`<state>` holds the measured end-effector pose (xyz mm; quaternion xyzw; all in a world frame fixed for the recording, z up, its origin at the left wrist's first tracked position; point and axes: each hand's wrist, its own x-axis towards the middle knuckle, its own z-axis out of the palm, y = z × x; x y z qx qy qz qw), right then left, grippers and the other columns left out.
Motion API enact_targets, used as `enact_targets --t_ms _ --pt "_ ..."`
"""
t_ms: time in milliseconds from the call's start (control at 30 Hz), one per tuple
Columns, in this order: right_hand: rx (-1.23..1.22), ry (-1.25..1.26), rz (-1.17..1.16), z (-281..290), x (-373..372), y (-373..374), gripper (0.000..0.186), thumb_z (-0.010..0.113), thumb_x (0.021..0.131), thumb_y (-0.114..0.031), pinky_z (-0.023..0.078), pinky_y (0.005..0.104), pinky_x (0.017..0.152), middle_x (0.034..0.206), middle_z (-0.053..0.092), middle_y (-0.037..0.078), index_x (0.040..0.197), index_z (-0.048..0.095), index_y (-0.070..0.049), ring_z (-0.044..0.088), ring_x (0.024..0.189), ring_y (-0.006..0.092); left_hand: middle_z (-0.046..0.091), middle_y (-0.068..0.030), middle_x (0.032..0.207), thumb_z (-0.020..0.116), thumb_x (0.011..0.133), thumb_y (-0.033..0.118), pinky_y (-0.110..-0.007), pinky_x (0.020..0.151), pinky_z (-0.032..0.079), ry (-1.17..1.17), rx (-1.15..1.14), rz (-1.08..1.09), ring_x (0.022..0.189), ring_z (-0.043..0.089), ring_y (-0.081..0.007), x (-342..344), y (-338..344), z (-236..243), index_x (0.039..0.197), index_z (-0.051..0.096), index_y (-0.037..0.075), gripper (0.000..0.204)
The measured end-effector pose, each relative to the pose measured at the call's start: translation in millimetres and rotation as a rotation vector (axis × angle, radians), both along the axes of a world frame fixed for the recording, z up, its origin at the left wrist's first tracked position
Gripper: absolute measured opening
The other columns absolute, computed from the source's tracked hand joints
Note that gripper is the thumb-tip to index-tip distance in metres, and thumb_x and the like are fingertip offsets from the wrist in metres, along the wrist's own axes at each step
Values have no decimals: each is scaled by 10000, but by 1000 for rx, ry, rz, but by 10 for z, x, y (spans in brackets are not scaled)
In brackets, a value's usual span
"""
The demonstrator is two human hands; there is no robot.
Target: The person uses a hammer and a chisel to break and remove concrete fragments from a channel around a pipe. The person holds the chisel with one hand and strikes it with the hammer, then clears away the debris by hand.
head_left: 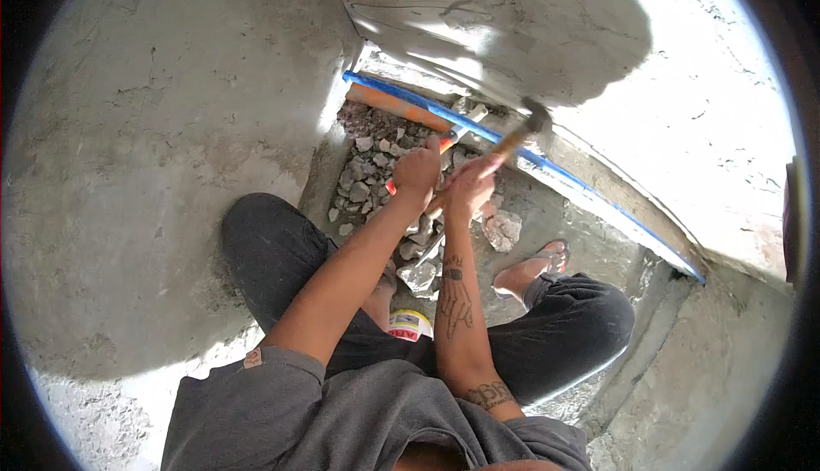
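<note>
A hammer (518, 136) with a wooden handle is gripped in my right hand (471, 186). Its dark claw head is raised beside the wall, over the blue pipe (564, 175). My left hand (417, 172) is closed around the orange-and-dark handle of a chisel (461, 128). The pale blade points away, towards the base of the wall, and its far tip is hard to make out near the pipe. An orange pipe (397, 104) runs just this side of the blue one. Broken concrete chunks (360, 191) lie below both hands.
Rough concrete walls (162, 146) rise at the left and far side. A larger chunk (502, 230) sits near my sandalled foot (547, 263). Between my legs stands a white container (410, 324) with a yellow rim. A thin rod (430, 250) lies on the rubble.
</note>
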<state>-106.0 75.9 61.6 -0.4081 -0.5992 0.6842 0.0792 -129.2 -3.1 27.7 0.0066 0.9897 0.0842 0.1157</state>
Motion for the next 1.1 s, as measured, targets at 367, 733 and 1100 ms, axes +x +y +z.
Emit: enact_targets --t_ms 367,733,1100 --pt "-178 616 -196 635 16 240 784 276 857 -765 388 261 407 575 456 47 809 487 -12 460 454 132 665 -165 721 472 935 157 -409 510 562 87 -85 5 660 690 -330 51 -251 -400 973 457 64 102" --pt "-195 158 -36 520 119 216 707 312 901 -711 380 281 382 531 446 48 742 470 -41 457 415 150 670 -134 700 493 923 147 -398 490 561 97 -88 -19 618 690 -304 17 -245 -425 970 466 61 102" --pt "-111 -154 270 152 67 22 632 369 946 -619 371 272 361 524 454 24 711 497 -46 450 390 135 676 -150 770 487 922 151 -391 532 570 59 -148 -28 642 697 -286 87 -256 -546 1020 462 66 132"
